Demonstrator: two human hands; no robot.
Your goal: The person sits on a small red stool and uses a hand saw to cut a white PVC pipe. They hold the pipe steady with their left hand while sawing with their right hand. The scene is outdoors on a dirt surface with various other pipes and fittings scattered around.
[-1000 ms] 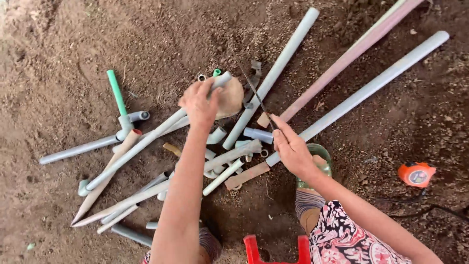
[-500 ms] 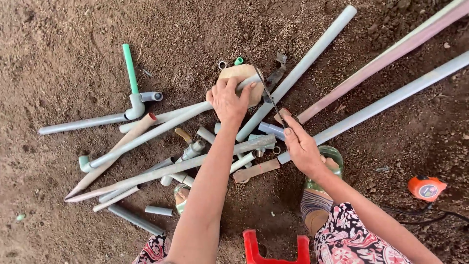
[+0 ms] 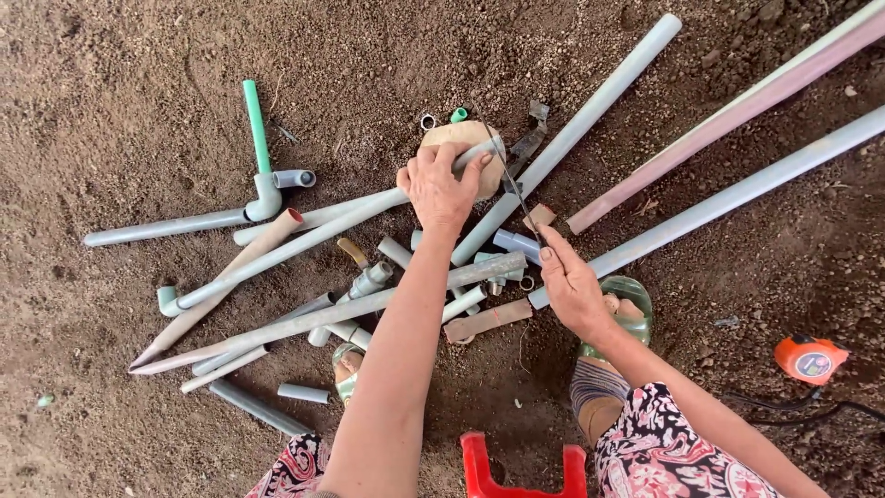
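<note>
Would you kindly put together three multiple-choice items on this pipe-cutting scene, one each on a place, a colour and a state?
1. Where does the tape measure lie?
A. On the dirt at the right
B. On top of the wooden block
C. Inside the red stool

2. What colour is the short upright pipe joined to the elbow fitting at the left?
A. Orange
B. Green
C. Black

3. What is the left hand doing?
A. Hanging free in the air
B. Holding the tape measure
C. Pressing a grey pipe down on the wooden block

Answers: 1 A, it sits on bare soil beyond the right hand. 2 B, it is bright green. 3 C, the palm lies over the pipe where it crosses the block, while the right hand holds a thin saw blade.
</note>
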